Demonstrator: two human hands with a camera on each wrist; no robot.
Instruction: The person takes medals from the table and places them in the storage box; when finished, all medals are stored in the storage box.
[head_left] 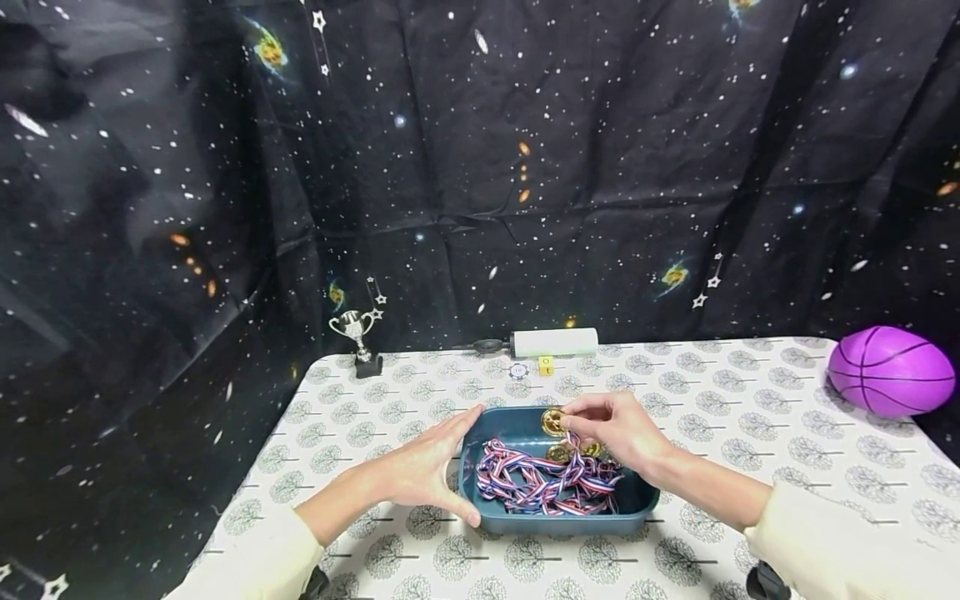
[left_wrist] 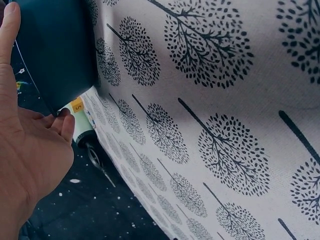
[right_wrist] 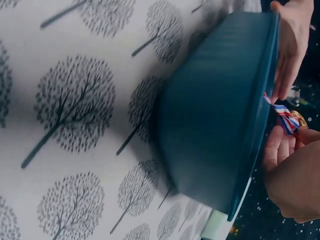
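A blue-green rectangular tub (head_left: 570, 523) holds a heap of red, white and blue striped ribbons (head_left: 536, 479) and gold medals (head_left: 558, 452). My right hand (head_left: 622, 429) pinches a gold medal (head_left: 553, 422) between thumb and fingers, over the tub's back right part. Striped ribbon (right_wrist: 286, 119) hangs from that medal in the right wrist view. Spread wide, my left hand (head_left: 420, 462) rests against the tub's left end. Its thumb lies at the front corner and its fingers reach the back corner; in the left wrist view the fingertips (left_wrist: 65, 120) touch the tub's edge.
Behind the tub lie a pale green cylinder (head_left: 555, 342) with a dark end, a poker chip (head_left: 518, 372) and a yellow letter block (head_left: 546, 366). A silver trophy cup (head_left: 357, 337) stands back left. At the right edge sits a purple ball (head_left: 891, 372). A starry cloth (head_left: 480, 167) hangs behind.
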